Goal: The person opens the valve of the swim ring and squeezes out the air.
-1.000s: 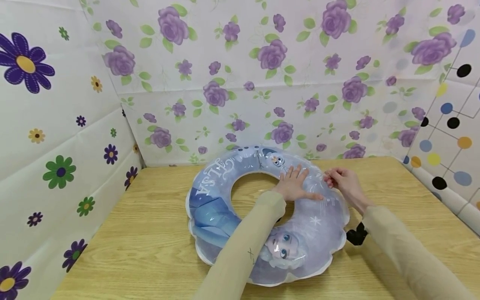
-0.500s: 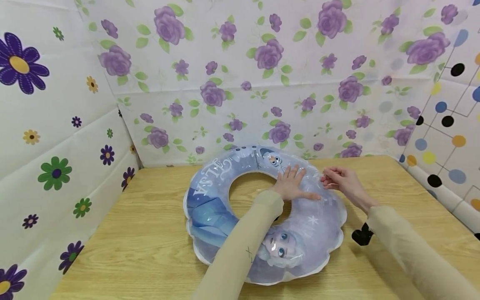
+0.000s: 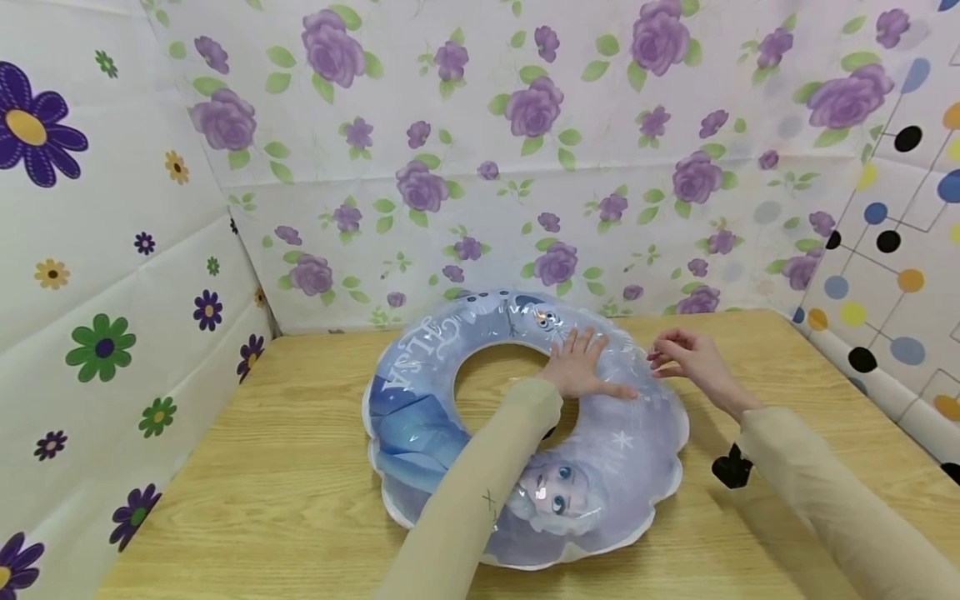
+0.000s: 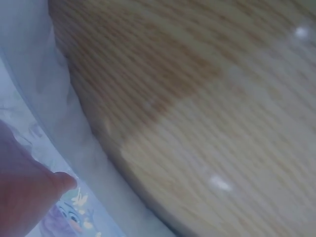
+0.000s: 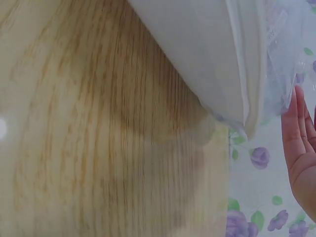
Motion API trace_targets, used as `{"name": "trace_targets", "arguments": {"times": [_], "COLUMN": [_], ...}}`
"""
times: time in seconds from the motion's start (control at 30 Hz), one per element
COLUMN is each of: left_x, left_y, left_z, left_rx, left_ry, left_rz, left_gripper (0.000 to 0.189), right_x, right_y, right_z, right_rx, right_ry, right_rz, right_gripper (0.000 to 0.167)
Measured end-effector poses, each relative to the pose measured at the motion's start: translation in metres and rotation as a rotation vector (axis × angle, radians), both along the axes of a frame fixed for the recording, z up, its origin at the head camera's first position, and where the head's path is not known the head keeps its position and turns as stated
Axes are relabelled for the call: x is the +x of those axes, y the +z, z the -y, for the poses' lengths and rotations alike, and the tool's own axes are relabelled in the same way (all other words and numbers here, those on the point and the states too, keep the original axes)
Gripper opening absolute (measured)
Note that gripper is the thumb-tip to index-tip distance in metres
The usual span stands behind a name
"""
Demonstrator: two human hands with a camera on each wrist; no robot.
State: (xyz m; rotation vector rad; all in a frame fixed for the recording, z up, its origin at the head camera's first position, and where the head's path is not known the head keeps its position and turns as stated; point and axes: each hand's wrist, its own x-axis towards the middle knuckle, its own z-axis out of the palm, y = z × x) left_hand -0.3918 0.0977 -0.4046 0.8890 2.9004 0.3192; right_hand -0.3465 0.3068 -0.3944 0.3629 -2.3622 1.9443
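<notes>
An inflated blue and lilac swim ring (image 3: 622, 475) with cartoon figures and white lettering lies on the wooden table. My left hand (image 3: 576, 372) rests on its upper right part, fingers spread flat. Just beyond the ring's right edge, the thumb and curled fingers of my right hand (image 3: 693, 365) pinch a small clear piece of the ring. In the right wrist view, a clear plastic flap (image 5: 279, 64) stands up from the ring's rim and meets the fingertips of that hand. The exact shape of the pinched part is hidden. The left wrist view shows one left finger against the ring's print.
The wooden table (image 3: 277, 467) reaches back to a wall sheet with purple roses (image 3: 420, 185). Sheets with daisies and coloured dots hang at the left and right sides. A small black device (image 3: 732, 468) hangs under my right wrist.
My right hand has shifted slightly right relative to the ring, its fingers a little less bunched. The left hand stays in place on the ring. The whole view has drifted slightly.
</notes>
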Motion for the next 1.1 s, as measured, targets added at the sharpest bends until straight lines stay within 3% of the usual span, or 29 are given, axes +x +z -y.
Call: {"name": "trace_targets", "arguments": {"times": [0.33, 0.53, 0.7, 1.1], "left_x": [-0.002, 0.000, -0.003, -0.009], "left_y": [0.009, 0.017, 0.029, 0.062], "left_z": [0.004, 0.011, 0.026, 0.075], "left_rx": [0.005, 0.003, -0.016, -0.064], "left_ry": [0.033, 0.031, 0.019, 0.034], "left_rz": [-0.028, -0.011, -0.044, -0.067], "left_gripper": [0.117, 0.116, 0.112, 0.106], "right_x": [0.011, 0.002, -0.001, 0.008], "right_y": [0.025, 0.021, 0.025, 0.046], "right_z": [0.010, 0.005, 0.007, 0.025], "right_rx": [0.017, -0.009, 0.005, 0.402], "right_ry": [-0.025, -0.033, -0.045, -0.094], "right_rz": [-0.124, -0.190, -0.248, -0.357], "right_gripper": [0.020, 0.017, 0.020, 0.027]}}
